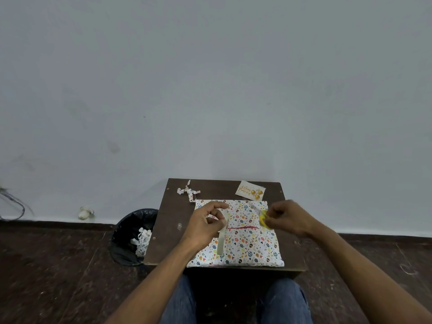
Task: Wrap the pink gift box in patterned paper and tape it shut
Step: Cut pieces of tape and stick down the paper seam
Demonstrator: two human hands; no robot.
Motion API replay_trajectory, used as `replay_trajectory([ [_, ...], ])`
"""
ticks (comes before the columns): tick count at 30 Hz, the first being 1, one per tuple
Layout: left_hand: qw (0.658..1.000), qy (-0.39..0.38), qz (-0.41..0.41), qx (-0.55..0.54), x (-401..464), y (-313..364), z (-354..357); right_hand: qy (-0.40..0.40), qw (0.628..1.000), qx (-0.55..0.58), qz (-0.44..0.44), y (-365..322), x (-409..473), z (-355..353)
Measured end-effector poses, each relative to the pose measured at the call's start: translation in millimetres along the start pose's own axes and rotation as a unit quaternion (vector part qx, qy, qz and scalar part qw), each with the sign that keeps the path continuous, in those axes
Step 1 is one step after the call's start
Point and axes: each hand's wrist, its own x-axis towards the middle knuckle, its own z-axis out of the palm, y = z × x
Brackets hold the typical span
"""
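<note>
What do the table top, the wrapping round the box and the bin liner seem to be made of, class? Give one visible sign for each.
Table top: dark brown wood or wood-look board, dull finish; scuffed pale marks show.
Wrapping: thin printed paper, matt; it holds sharp folds and a seam gap.
Bin liner: black plastic film, slightly glossy; it crumples and catches light.

The desk is looking like dark, matt, scuffed wood. Matt printed wrapping paper is covering its top, with a pale translucent strip of tape hanging over it. A black plastic bin liner is shining faintly beside it.
</note>
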Motion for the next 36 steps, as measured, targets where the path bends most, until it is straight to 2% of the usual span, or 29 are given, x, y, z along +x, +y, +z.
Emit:
replay_trajectory([
  [3,1.0,-0.012,0.004,-0.003,-0.2,0.6,0.6,-0.099,0.995,-0.019,-0.01,-10.2,-2.8,13.4],
  [6,0.999,-0.032,0.009,0.0,-2.7,3.5,0.0,-0.131,0.991,-0.012,-0.023,-17.9,-3.5,18.9],
  [20,1.0,-0.027,-0.007,-0.012,-3.6,2.9,-2.5,-0.139,0.99,0.021,-0.034,-17.0,-5.8,19.5],
  [27,0.998,-0.059,-0.004,0.002,-5.0,5.1,0.2,-0.152,0.988,-0.001,-0.037,-19.7,-1.2,21.0],
  [36,0.998,-0.053,-0.02,0.006,-3.3,2.6,1.2,-0.117,0.991,-0.008,-0.066,-13.9,0.1,24.7],
])
